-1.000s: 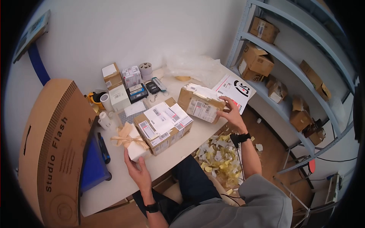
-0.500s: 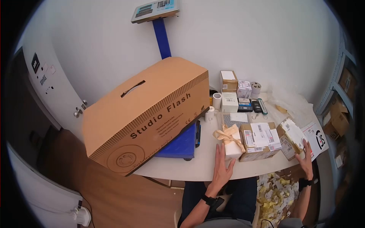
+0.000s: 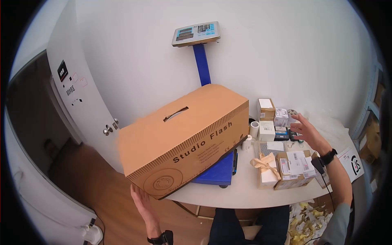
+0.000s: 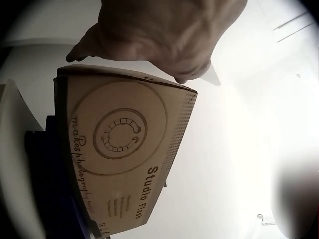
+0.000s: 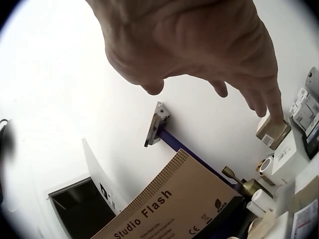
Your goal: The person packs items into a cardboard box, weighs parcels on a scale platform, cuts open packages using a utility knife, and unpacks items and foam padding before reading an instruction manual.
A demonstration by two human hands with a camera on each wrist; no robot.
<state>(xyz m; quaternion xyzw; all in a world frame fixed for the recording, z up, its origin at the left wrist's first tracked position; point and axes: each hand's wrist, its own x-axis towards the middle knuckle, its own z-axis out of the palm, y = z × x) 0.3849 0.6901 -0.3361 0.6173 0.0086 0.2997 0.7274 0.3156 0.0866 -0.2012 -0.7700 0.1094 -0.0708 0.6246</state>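
A large brown "Studio Flash" carton point(image 3: 192, 134) rests tilted on the blue platform point(image 3: 216, 173) of a scale. At the carton's lower left end is my left hand point(image 3: 143, 208), its fingers extended against that end; the left wrist view shows this hand point(image 4: 164, 35) right at the carton's end face. My right hand point(image 3: 308, 132) is raised over the parcels on the right, holding nothing, with fingers spread. From the right wrist, the hand point(image 5: 194, 55) appears above the carton point(image 5: 159, 209), apart from it.
To the right stand a white box point(image 3: 268, 178) with a peach ribbon and a labelled parcel point(image 3: 296, 167). Small boxes point(image 3: 266, 109) and white rolls point(image 3: 247, 142) sit behind. The scale's display point(image 3: 196, 33) rises on a blue post. Paper scraps point(image 3: 308, 224) lie below the table's right side.
The view has swung left. My left hand has left the ribboned box and moved to the carton's left end. My right hand has let go of the parcel on the right and lifted.
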